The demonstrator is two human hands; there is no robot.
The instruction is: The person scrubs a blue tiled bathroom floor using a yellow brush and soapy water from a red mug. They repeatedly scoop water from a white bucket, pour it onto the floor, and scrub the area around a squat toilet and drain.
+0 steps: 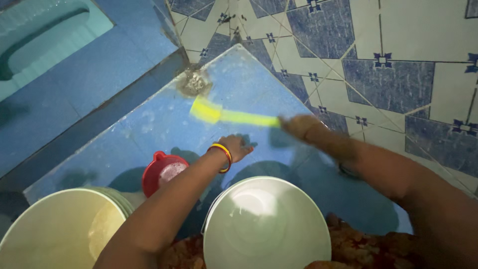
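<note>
Yellow brush [219, 113] (blurred) near drain [194, 82], buckets [266, 224] below.

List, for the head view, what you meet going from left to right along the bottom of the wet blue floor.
Cream bucket → red scoop → left hand with its red and yellow bangle → white bucket.

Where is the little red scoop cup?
In the head view, the red scoop sits on the wet blue floor at lower left, between the cream bucket and the white bucket, just under the left forearm.
</note>
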